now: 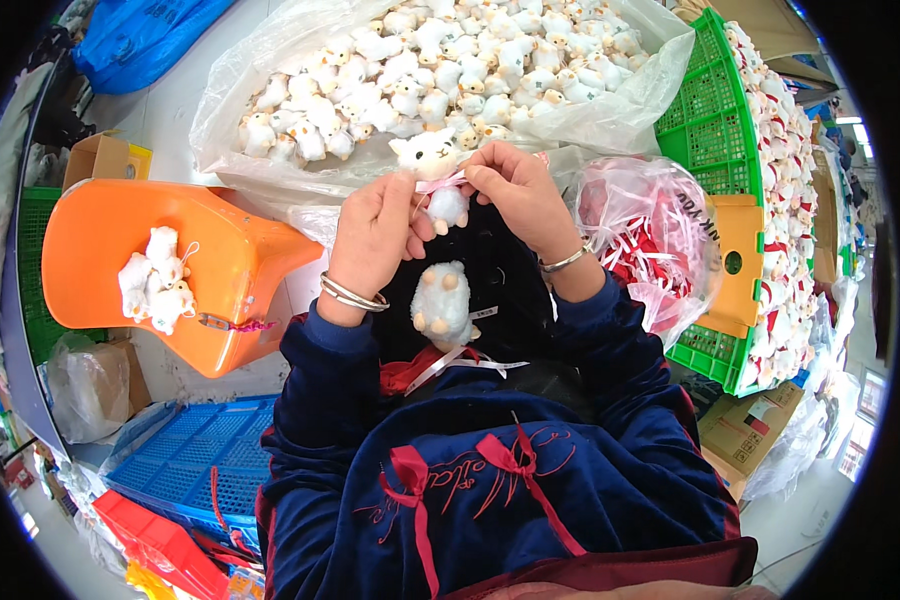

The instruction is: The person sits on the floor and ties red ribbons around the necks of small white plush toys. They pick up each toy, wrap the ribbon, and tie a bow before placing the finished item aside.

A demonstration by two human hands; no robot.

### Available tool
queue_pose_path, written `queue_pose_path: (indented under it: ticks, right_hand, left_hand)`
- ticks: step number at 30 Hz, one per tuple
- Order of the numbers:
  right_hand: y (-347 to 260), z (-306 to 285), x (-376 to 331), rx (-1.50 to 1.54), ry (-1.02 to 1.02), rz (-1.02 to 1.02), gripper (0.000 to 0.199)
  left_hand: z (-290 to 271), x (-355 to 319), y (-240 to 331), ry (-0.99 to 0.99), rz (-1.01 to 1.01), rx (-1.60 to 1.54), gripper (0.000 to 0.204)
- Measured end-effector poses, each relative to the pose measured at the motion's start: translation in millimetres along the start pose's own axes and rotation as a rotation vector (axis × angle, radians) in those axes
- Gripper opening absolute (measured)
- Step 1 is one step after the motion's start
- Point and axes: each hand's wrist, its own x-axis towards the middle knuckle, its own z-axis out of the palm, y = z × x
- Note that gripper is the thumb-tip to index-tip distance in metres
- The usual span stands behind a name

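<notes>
Out in front of my lap, a small white plush animal faces up, its body pale in the shade between my hands. A pink ribbon runs across its neck. My left hand is closed, thumb and fingers pinching the ribbon at the toy's left side. On the other side, my right hand pinches the ribbon between thumb and fingertips. A second plush animal lies on my dark lap. Below it are a red cloth or ribbon bunch and a white ribbon.
Ahead lies a large clear plastic bag heaped with plush animals. An orange stool at left carries several plush toys. A clear bag of red and pink ribbons sits at right beside a green crate. Blue crates are at lower left.
</notes>
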Motion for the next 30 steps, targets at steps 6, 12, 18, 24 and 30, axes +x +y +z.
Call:
queue_pose_path:
  ticks: [6,12,18,24,30]
  right_hand:
    - [0,-1,2,0.174,-0.02,0.069,0.021]
    - [4,-2,-2,0.031,-0.054,-0.022,0.026]
    - [-5,0,-3,-0.015,-0.1,0.052,0.028]
    - [-3,3,-6,-0.068,-0.085,-0.005,0.025]
    - [4,1,-4,-0.036,-0.091,0.001,0.022]
  left_hand:
    - [4,0,4,0.031,0.026,0.1,0.037]
    - [-3,4,-13,-0.026,0.042,0.013,0.025]
    - [-5,0,-18,-0.035,0.062,-0.006,0.022]
    - [-7,0,-22,-0.098,0.09,-0.079,0.021]
    - [-8,-1,-30,-0.103,0.121,-0.112,0.019]
